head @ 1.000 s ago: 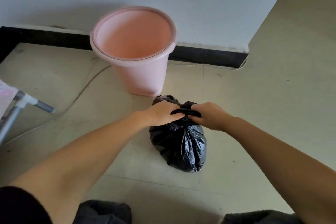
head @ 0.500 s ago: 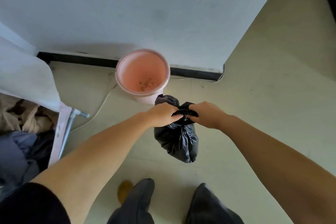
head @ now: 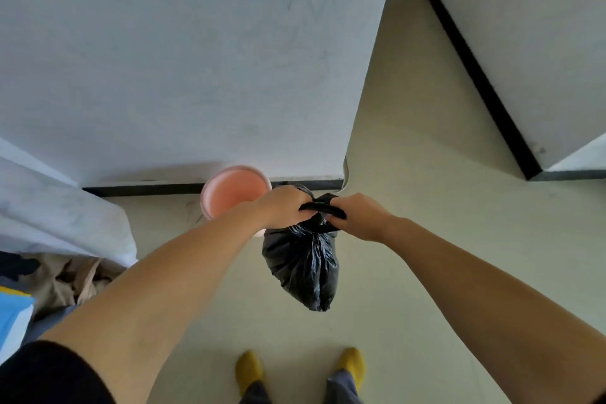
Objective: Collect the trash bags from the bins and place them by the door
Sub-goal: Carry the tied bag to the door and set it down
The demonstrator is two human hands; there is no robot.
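Your 2 feet in yellow slippers (head: 250, 371) stand at the bottom edge on the pale floor (head: 426, 239), grey trouser cuffs just visible above them. A black sleeve (head: 42, 374) covers your left upper arm at the lower left corner.

Both forearms reach forward and meet over the black trash bag (head: 303, 267). The bag hangs clear of the floor, above the slippers and in front of the pink bin (head: 229, 192), its gathered neck pulled into a short horizontal band between your fists. Your left hand (head: 283, 208) is clenched around the left end of that twisted neck; your right hand (head: 357, 216) is clenched around the right end, fingers curled under the plastic. The body of the bag sags below the hands, creased and narrowing to a point at the bottom.

Left of the bag, at the frame edge, lies a heap of cloth: beige fabric (head: 69, 279), a blue-and-white piece (head: 13, 315), and a white sheet (head: 59, 216) draped above them.

Just behind your left hand the pink bin stands upright against the black skirting (head: 144, 188) of the white wall (head: 196, 59); your left wrist covers its near rim, and its inside shows no liner. Faint pencil scribbles mark the wall high up.

Right of the bin, the floor runs on past the wall corner toward a second white wall (head: 524, 26) with its own black skirting.
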